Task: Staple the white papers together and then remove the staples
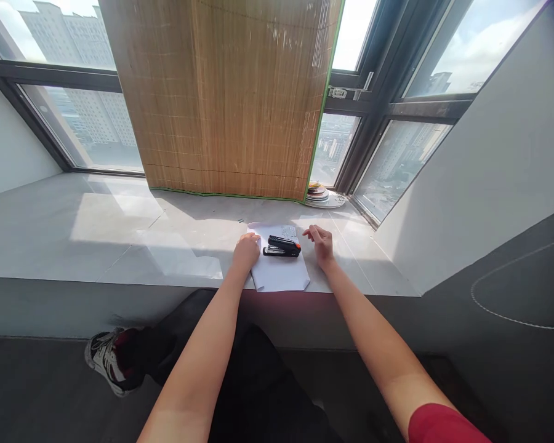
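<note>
A black stapler (281, 246) with a small orange-red part at its right end lies on white paper (281, 275) on the sill. My left hand (247, 250) is closed at the paper's left edge, its fingers curled and partly hidden, seemingly gripping that edge. Just right of the paper and apart from the stapler is my right hand (321, 242), its fingers bent together. Whether anything small sits between those fingers I cannot make out. Some faint print or writing shows on the paper's upper right part.
The pale tiled window sill (184, 258) stretches to both sides. Behind it hangs a bamboo blind (231, 104) with green edging. A stack of round plate-like things (317, 194) stands in the far right corner. Dark window frames (373, 98) and a white wall (480, 166) bound the right side.
</note>
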`<act>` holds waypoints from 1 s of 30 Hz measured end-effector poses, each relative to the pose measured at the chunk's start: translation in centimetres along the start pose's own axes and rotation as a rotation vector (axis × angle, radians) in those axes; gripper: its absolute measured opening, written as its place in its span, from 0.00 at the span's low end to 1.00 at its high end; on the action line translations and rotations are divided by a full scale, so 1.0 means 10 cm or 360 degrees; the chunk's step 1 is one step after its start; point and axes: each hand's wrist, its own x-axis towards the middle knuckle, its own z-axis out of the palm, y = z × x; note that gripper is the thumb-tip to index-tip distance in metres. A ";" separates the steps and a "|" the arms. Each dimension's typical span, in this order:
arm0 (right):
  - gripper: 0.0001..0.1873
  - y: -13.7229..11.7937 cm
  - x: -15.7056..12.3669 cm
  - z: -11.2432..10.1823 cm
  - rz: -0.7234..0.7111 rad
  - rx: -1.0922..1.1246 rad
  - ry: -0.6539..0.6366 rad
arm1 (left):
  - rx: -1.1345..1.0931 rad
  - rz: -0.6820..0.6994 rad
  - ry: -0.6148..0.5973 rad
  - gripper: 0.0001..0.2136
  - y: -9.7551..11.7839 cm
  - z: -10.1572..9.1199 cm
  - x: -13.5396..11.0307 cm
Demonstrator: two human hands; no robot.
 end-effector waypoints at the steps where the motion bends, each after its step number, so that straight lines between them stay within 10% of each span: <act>1: 0.23 0.01 0.00 -0.03 0.0037 0.0010 0.0050 | -0.0058 -0.0018 0.0019 0.13 0.01 -0.01 -0.01; 13: 0.19 0.00 -0.04 0.02 -0.0026 -0.0022 -0.0231 | -0.0945 -0.0384 0.0452 0.13 0.17 0.02 -0.04; 26: 0.23 0.00 -0.05 0.06 -0.0147 -0.0172 -0.0178 | -0.1069 -0.0573 0.0585 0.12 0.14 0.06 0.00; 30: 0.19 -0.10 -0.06 0.06 -0.0191 -0.0138 -0.0525 | -0.0994 -0.0545 0.0549 0.13 0.17 0.04 -0.02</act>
